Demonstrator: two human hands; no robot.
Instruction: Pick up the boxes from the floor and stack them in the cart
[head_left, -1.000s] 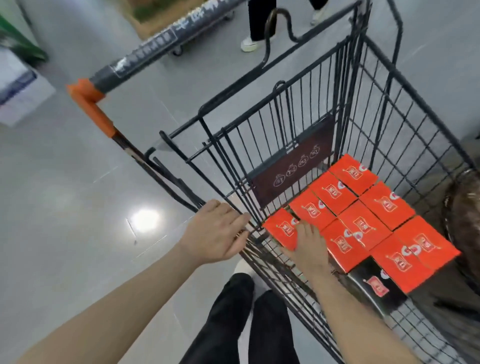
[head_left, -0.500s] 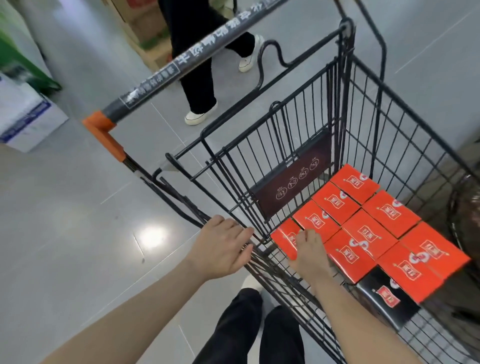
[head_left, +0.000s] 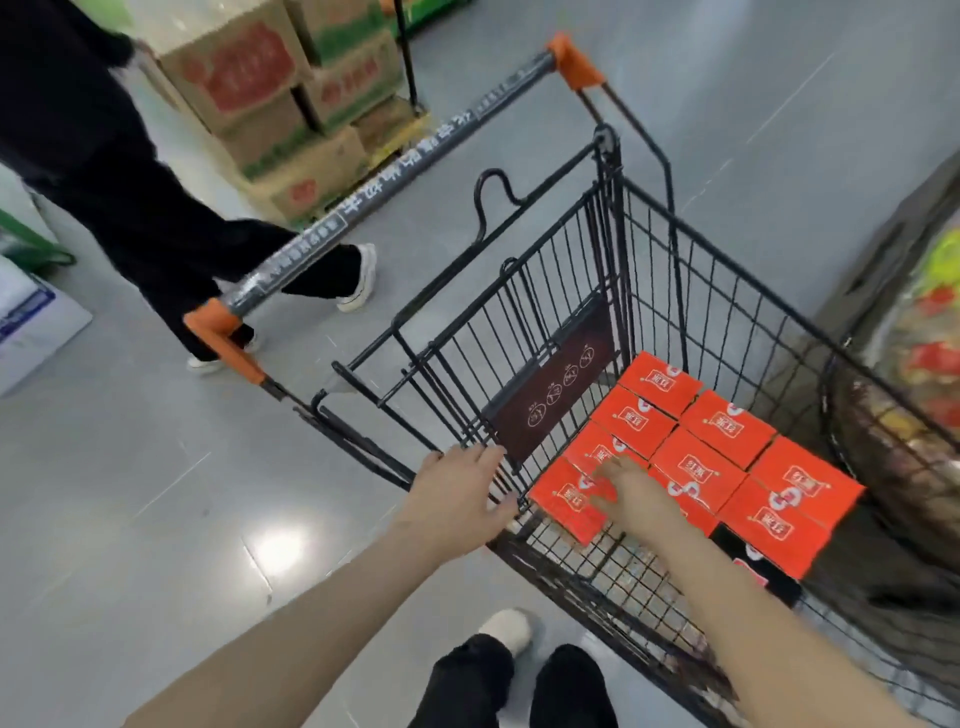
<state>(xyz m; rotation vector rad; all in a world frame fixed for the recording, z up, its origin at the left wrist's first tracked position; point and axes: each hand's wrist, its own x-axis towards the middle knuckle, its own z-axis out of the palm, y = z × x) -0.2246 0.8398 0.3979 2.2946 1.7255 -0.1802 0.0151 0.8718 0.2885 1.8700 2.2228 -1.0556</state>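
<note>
Head view showed the task well along: the black wire shopping cart (head_left: 691, 291) already held a tidy layer of flat red cardboard boxes with white print (head_left: 696, 467), packed edge to edge in rows on the basket floor, about eight or nine red tops visible. At least one flat black box with a red label (head_left: 753, 566) sat partly under the near right corner of the red layer, so a second level looked started. Right hand (head_left: 631, 491) lay flat on the nearest red boxes, fingers spread apart, pressing or squaring them, not clamped on any box. Left hand (head_left: 457, 491) rested on the cart's near wire wall, fingers loosely curled against the bars, grip on the wire partial at best. No loose boxes seen on the grey tiled floor (head_left: 130, 493) in frame, so what was left could not be told; probably just aligning this row, maybe more pickups out of view. Brown printed cartons (head_left: 270, 104) stood stacked beyond the cart handle, another person's legs in black trousers (head_left: 156, 208) beside them.
</note>
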